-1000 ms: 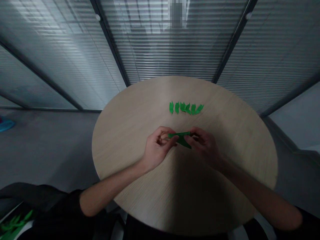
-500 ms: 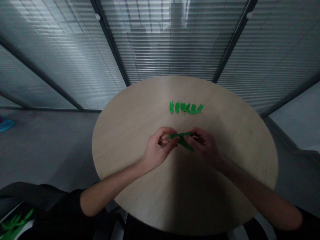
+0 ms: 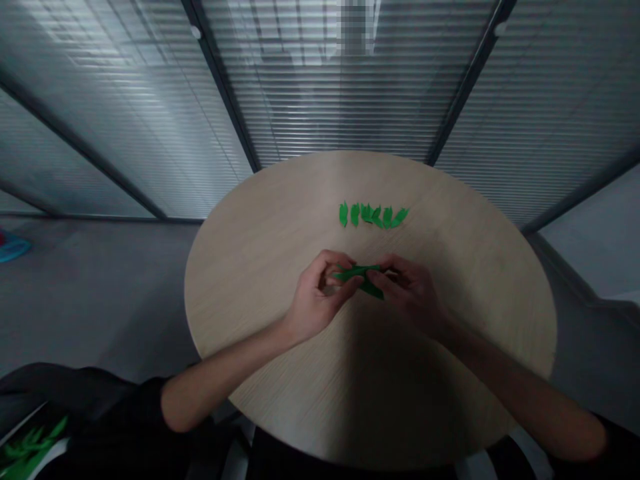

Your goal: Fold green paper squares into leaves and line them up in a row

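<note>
My left hand (image 3: 320, 293) and my right hand (image 3: 413, 290) meet over the middle of the round table, both with thumb and fingers pinched on one piece of green paper (image 3: 373, 289). It looks folded: a narrow strip runs between the fingertips, and a pointed flap hangs down toward me by the right thumb. Fingers cover part of it. Just beyond my hands, several small pointed green pieces (image 3: 370, 214) lie in a row; some in the middle touch or overlap.
The light wooden table (image 3: 260, 233) stands close to a glass partition with blinds (image 3: 340, 120). At the lower left, more green pieces (image 3: 33, 447) sit in a white-edged container beside a dark chair or cloth. A blue object (image 3: 14, 248) is on the floor at the far left.
The green paper has shifted slightly between my fingers. Its strip now comes to a point on the left, and the lower flap shows shorter. The row has not moved.
</note>
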`<state>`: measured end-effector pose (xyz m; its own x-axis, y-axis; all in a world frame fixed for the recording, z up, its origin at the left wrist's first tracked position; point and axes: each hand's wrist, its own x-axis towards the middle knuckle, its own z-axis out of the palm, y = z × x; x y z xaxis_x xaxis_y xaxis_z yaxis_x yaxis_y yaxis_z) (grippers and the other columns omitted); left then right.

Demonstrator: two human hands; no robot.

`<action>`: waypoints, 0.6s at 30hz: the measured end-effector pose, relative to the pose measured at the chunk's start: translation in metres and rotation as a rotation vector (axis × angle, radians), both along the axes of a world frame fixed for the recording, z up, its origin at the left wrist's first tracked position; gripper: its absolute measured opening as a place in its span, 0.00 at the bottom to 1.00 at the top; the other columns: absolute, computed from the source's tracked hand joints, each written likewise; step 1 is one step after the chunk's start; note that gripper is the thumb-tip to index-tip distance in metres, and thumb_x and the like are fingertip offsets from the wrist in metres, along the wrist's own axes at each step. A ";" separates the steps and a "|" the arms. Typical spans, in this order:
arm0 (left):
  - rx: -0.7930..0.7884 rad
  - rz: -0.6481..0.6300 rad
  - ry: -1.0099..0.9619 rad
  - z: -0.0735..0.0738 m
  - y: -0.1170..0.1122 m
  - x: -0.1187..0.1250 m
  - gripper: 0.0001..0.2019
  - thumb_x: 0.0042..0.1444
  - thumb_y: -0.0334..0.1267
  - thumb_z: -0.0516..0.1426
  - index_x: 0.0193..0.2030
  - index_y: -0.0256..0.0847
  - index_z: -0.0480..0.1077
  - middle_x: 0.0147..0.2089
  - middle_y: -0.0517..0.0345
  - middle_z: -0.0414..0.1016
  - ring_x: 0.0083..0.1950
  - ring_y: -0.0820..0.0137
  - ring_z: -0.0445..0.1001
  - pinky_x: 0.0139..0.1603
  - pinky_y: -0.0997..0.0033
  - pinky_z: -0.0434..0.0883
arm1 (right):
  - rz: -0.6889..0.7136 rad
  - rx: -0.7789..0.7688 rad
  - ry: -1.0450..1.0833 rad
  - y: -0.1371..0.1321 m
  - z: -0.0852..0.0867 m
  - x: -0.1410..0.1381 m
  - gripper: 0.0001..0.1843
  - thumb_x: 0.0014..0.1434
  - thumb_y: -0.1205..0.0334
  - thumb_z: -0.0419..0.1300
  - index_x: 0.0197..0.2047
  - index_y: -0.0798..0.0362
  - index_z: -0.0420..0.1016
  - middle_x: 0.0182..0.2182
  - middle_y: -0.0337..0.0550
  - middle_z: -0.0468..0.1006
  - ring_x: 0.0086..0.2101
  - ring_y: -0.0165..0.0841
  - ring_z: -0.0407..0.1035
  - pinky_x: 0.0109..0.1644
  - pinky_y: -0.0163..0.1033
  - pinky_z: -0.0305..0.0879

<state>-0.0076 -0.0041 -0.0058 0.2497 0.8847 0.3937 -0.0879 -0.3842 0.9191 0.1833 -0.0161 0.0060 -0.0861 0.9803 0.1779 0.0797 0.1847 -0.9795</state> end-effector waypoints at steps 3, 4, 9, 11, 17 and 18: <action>0.005 0.011 0.001 0.000 0.000 0.001 0.08 0.62 0.36 0.66 0.44 0.41 0.70 0.41 0.57 0.76 0.37 0.74 0.75 0.35 0.76 0.73 | 0.004 -0.011 0.024 -0.001 0.000 0.000 0.11 0.59 0.53 0.69 0.32 0.51 0.77 0.26 0.36 0.76 0.26 0.28 0.72 0.31 0.33 0.69; 0.001 0.014 0.002 0.000 0.000 0.001 0.08 0.62 0.36 0.65 0.44 0.41 0.71 0.40 0.57 0.76 0.37 0.74 0.75 0.35 0.77 0.72 | 0.005 -0.023 0.027 -0.001 0.001 0.000 0.12 0.59 0.53 0.69 0.32 0.51 0.77 0.26 0.36 0.76 0.26 0.28 0.71 0.30 0.33 0.68; -0.060 0.027 0.019 -0.003 0.000 0.001 0.07 0.62 0.37 0.66 0.42 0.40 0.71 0.31 0.63 0.73 0.28 0.78 0.70 0.28 0.80 0.67 | 0.033 -0.042 0.016 -0.002 0.000 0.000 0.12 0.61 0.52 0.68 0.32 0.51 0.77 0.25 0.35 0.74 0.25 0.27 0.69 0.29 0.32 0.66; -0.087 0.034 0.026 -0.004 0.000 0.001 0.08 0.62 0.38 0.66 0.41 0.40 0.72 0.28 0.64 0.72 0.27 0.78 0.70 0.27 0.79 0.67 | 0.033 -0.021 0.001 -0.001 0.000 0.000 0.12 0.62 0.52 0.66 0.33 0.51 0.77 0.25 0.35 0.73 0.24 0.27 0.68 0.29 0.33 0.66; -0.122 0.029 0.010 -0.005 0.000 0.001 0.09 0.61 0.40 0.67 0.40 0.40 0.73 0.29 0.61 0.76 0.28 0.74 0.75 0.28 0.77 0.70 | 0.010 0.031 -0.054 -0.002 0.004 0.000 0.12 0.61 0.52 0.67 0.31 0.51 0.77 0.24 0.35 0.72 0.25 0.28 0.67 0.31 0.34 0.68; -0.125 0.025 0.008 -0.005 0.000 0.001 0.10 0.61 0.41 0.67 0.40 0.40 0.73 0.29 0.61 0.76 0.28 0.74 0.75 0.28 0.77 0.71 | 0.007 0.038 -0.063 -0.002 0.004 0.001 0.13 0.61 0.52 0.66 0.30 0.51 0.76 0.24 0.35 0.72 0.25 0.28 0.67 0.31 0.34 0.67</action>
